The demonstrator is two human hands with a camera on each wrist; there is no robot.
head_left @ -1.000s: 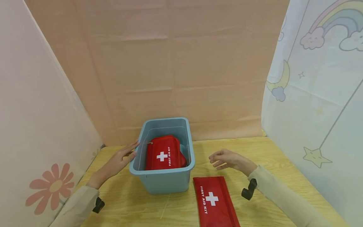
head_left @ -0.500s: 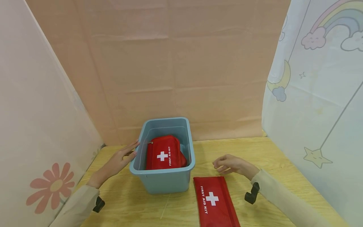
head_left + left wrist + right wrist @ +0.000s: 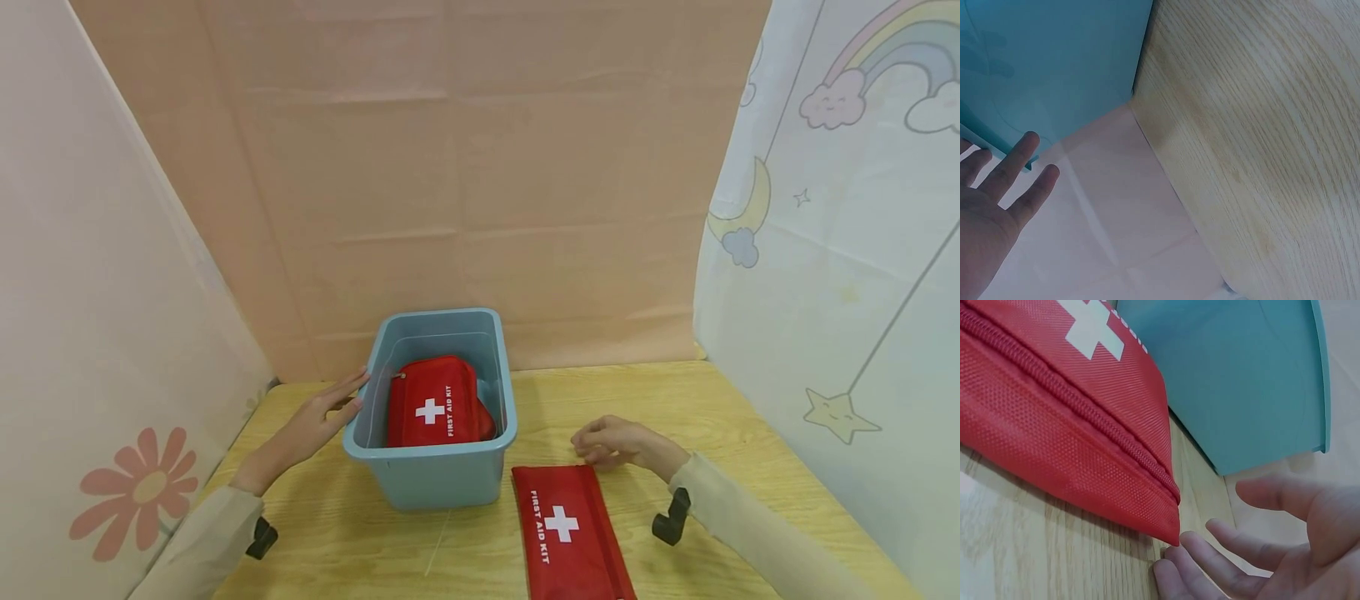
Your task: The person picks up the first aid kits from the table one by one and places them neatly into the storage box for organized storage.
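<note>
A blue plastic bin [image 3: 431,479] stands on the wooden table [image 3: 750,433] with a red first aid kit pouch [image 3: 432,404] inside it. My left hand [image 3: 318,417] lies flat with straight fingers against the bin's left wall [image 3: 1054,69]. A second red first aid kit pouch [image 3: 566,533] lies flat on the table in front of the bin, to its right. My right hand [image 3: 615,442] hovers just behind that pouch's far right corner [image 3: 1169,534], fingers loosely curled and holding nothing.
Fabric backdrops enclose the table: pink at the left [image 3: 90,333], peach at the back [image 3: 480,183], and a white one with rainbow and stars at the right [image 3: 847,250]. Bare wood shows right of the pouch and left of the bin.
My right hand has dropped down and toward me, closing in on the far corner of the pouch on the table. The left hand and bin have not moved.
</note>
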